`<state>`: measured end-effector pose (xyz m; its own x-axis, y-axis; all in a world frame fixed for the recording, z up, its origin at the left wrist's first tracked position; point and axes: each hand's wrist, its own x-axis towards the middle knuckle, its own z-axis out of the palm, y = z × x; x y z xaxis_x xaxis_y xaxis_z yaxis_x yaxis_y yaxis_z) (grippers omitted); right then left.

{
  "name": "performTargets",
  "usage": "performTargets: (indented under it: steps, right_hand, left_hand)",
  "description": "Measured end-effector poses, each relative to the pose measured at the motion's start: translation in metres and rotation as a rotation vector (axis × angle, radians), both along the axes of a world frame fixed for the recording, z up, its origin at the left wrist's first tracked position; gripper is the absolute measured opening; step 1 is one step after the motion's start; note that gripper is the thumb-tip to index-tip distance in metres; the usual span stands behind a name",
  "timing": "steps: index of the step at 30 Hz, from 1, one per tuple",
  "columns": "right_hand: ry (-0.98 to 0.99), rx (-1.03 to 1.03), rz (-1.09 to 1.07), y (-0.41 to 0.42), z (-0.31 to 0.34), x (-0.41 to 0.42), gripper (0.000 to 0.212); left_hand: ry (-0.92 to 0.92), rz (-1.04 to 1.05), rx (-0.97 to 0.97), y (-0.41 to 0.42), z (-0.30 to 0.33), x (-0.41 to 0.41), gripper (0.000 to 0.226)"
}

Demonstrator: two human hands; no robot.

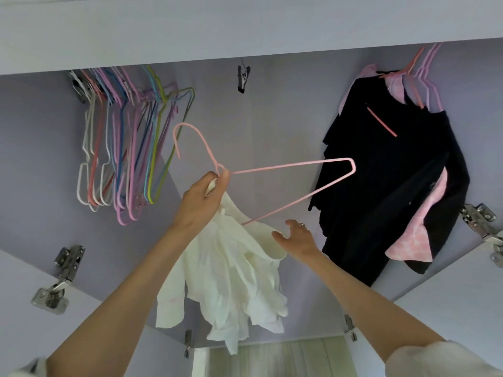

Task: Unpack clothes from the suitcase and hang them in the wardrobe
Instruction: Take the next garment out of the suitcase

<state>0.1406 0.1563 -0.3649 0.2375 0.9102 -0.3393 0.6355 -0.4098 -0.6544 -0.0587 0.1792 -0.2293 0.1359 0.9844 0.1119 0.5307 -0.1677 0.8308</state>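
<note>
I look up into a lilac wardrobe. My left hand [202, 198] is shut on the neck of a pink wire hanger [294, 165], and a white garment [234, 278] is gripped with it. The garment droops in crumpled folds below that hand. The hanger's right shoulder sticks out bare toward the right. My right hand [298, 239] is open, its fingers spread, touching the upper edge of the white garment just under the hanger's lower bar. The suitcase is out of view.
Several empty coloured hangers [128, 148] crowd the rail at the left. A black garment [389, 180] and a pink-and-white one [413, 235] hang at the right. A metal clip [243, 78] hangs at the middle top. Door hinges [58, 278] sit on both sides.
</note>
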Motion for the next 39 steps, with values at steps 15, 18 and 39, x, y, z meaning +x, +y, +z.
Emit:
performTargets:
  steps: [15,18,39]
  right_hand:
    - [0.613,-0.263,-0.292,0.009,0.027,0.061,0.014]
    - [0.637,-0.195,-0.315,0.005,0.041,0.072,0.024]
    - [0.092,0.004,0.363,0.003,0.120,0.005,0.021]
  left_hand:
    - [0.140,0.177,-0.022,-0.009,-0.030,-0.014,0.018]
    - [0.245,0.120,0.032,-0.011,-0.047,-0.013,0.005]
    - [0.316,-0.030,0.113,-0.001,-0.048,0.024,0.013]
